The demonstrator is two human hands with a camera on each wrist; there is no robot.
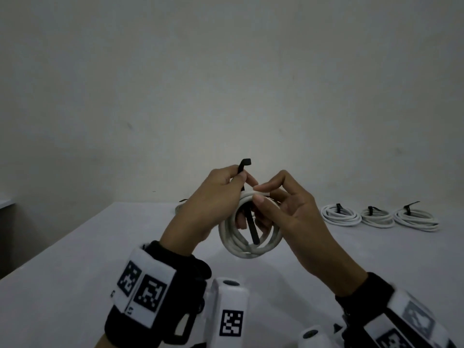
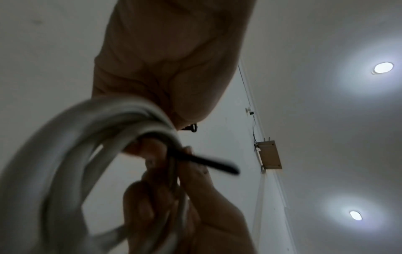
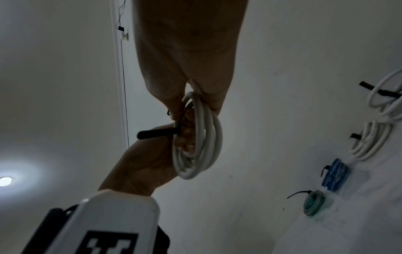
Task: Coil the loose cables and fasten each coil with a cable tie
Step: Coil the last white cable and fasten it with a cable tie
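We hold a white round cable coil (image 1: 247, 237) above the grey table (image 1: 75, 272), our left hand (image 1: 208, 204) pinching a black flat cable tie (image 1: 251, 228), our right hand (image 1: 283, 212) pinching the coil's top. Three tied white coils (image 1: 379, 217) lie far right.

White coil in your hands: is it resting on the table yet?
Apart. The head view shows the white coil held up by the left hand and right hand, its lowest loop clear of the table.
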